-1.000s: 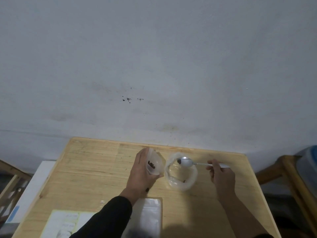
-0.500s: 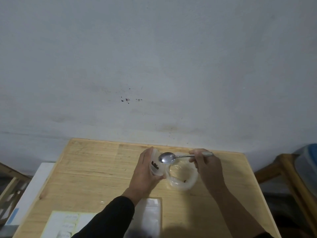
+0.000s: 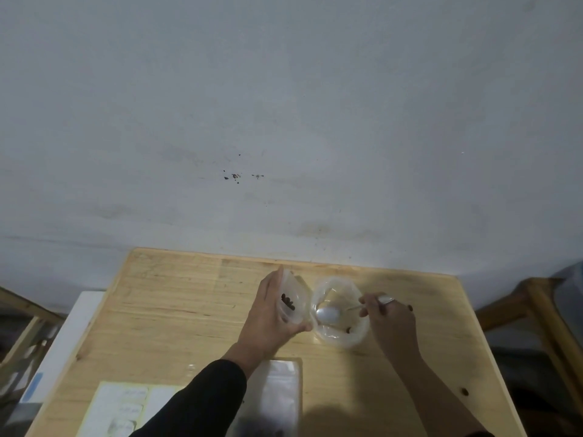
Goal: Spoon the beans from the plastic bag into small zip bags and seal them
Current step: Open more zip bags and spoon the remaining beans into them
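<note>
The spoon [image 3: 329, 313] lies across, bowl leftward inside the plastic bag [image 3: 339, 310].

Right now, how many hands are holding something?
2. Left hand holds the small zip bag with beans; right hand holds the spoon down in the plastic bag.

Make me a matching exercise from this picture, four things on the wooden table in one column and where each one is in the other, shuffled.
1. metal spoon
2. small clear zip bag
3. rolled-down clear plastic bag
4. flat stack of clear bags

A. held in the left hand
B. standing on the table, between the hands
C. bowl down inside the plastic bag, handle in the right hand
D. lying at the near edge

Pairs: 1-C, 2-A, 3-B, 4-D
</note>
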